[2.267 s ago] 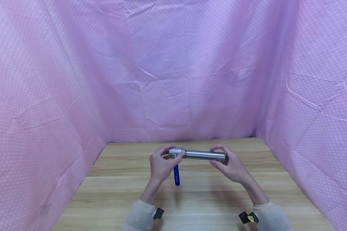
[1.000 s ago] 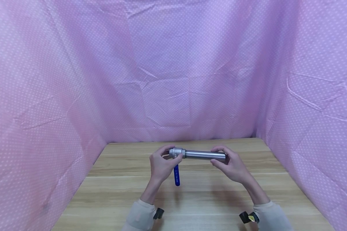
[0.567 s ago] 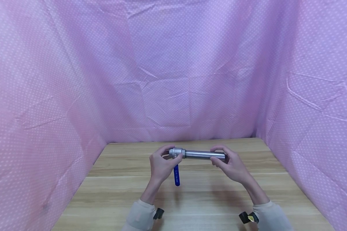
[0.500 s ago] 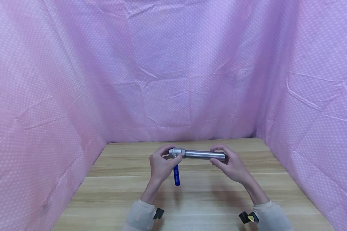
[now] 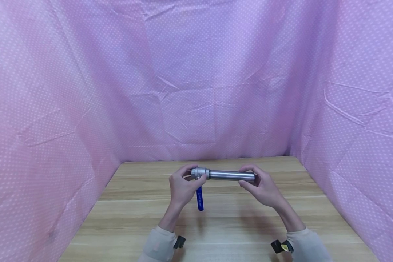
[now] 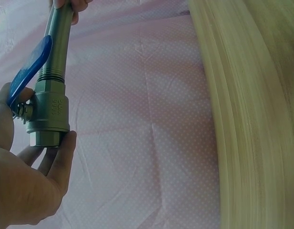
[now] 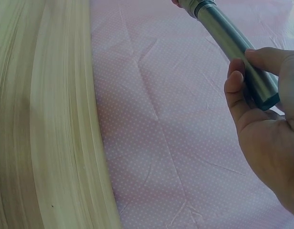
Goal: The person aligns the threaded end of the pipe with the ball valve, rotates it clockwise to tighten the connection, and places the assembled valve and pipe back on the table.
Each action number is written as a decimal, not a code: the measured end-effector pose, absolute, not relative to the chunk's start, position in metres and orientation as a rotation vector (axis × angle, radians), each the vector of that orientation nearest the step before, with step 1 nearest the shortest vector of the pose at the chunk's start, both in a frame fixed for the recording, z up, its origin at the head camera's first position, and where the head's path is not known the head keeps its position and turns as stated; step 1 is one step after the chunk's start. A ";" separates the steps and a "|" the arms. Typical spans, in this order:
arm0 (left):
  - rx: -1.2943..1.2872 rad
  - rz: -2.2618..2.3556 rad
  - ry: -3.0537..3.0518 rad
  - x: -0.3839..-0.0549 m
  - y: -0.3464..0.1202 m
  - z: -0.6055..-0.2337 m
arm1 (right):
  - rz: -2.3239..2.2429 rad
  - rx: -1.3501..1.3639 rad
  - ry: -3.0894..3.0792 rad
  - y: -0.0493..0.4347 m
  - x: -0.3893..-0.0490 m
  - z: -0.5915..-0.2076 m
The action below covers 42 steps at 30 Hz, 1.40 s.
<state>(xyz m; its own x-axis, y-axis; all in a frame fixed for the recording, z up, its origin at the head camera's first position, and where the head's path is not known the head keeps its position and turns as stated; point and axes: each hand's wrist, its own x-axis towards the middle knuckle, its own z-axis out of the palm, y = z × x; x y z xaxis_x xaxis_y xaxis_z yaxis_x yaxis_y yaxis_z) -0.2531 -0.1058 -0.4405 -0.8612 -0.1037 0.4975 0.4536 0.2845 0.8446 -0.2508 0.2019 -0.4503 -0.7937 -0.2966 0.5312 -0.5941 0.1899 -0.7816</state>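
Note:
Above the table, my left hand [image 5: 182, 189] holds a steel ball valve [image 5: 201, 171] between thumb and fingers. Its blue lever handle [image 5: 200, 199] points toward me. From the valve's right side runs a smooth steel pipe [image 5: 227, 175], whose free end my right hand [image 5: 264, 189] pinches with thumb and fingertips. Some pipe thread [image 6: 51, 75] shows outside the valve's hex end in the left wrist view; how deep the rest sits is hidden. In the right wrist view, thumb and fingers lie on opposite sides of the pipe [image 7: 228, 38], near its dark end.
A wooden tabletop [image 5: 150, 218] lies beneath both hands. Pink dotted cloth [image 5: 196, 91] hangs behind it and on both sides. Black wrist mounts [image 5: 179, 242] sit at the beige sleeves [image 5: 160, 243].
The right thumb rose a little on the pipe and came back down. The pipe's free end now sits very slightly further left. My left hand keeps its hold on the valve.

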 end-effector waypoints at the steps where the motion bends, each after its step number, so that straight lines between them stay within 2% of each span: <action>1: -0.313 -1.609 -2.097 -0.253 -0.106 -0.441 | 1.639 0.848 -2.209 0.202 -0.251 -0.450; 25: -0.296 -1.619 -2.095 -0.253 -0.106 -0.439 | 1.646 0.908 -2.158 0.201 -0.253 -0.451; 42: -0.303 -1.618 -2.097 -0.252 -0.106 -0.438 | 1.582 0.774 -2.244 0.203 -0.251 -0.450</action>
